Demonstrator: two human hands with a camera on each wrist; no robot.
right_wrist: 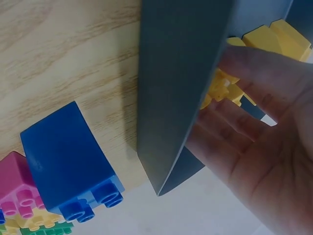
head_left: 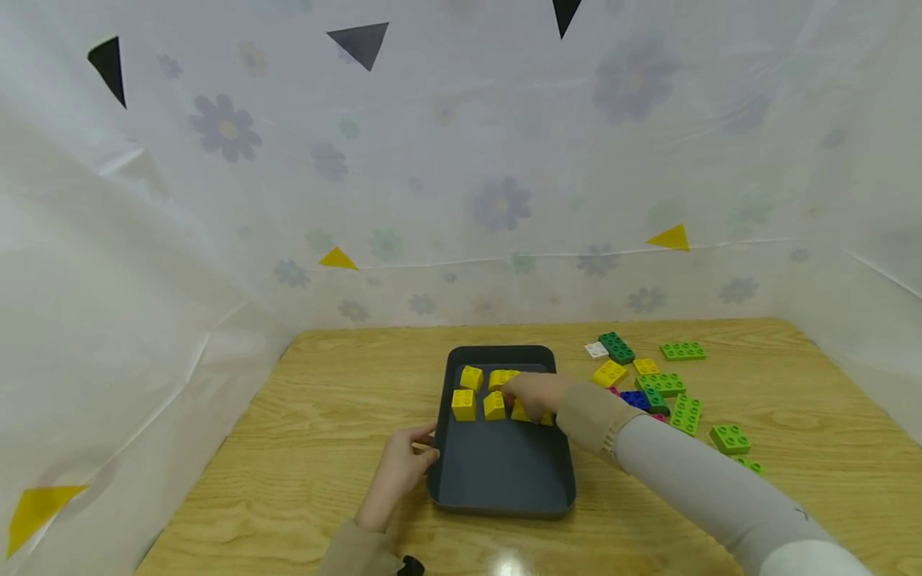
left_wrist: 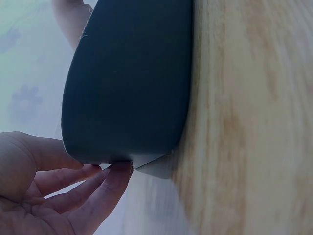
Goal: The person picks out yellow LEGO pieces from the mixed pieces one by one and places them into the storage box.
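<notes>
A dark grey tray (head_left: 504, 476) lies on the wooden table with several yellow toy building blocks (head_left: 463, 406) standing in rows in its far half. My right hand (head_left: 536, 392) reaches over the tray's right wall. Between its thumb and fingers, in the right wrist view, it pinches a yellow block (right_wrist: 218, 87), partly hidden by the fingers and the wall. More yellow blocks (right_wrist: 288, 39) stand just beyond the thumb. My left hand (head_left: 403, 458) touches the tray's left wall with thumb and fingertips; in the left wrist view its fingers (left_wrist: 100, 203) look fairly straight.
Right of the tray lie loose blocks: light green (head_left: 687, 414), dark green (head_left: 617, 346), yellow (head_left: 610, 373), white (head_left: 596, 350), pink and a blue block (right_wrist: 71, 159). Behind the table (head_left: 310, 400) hangs a pale flowered sheet (head_left: 432, 160).
</notes>
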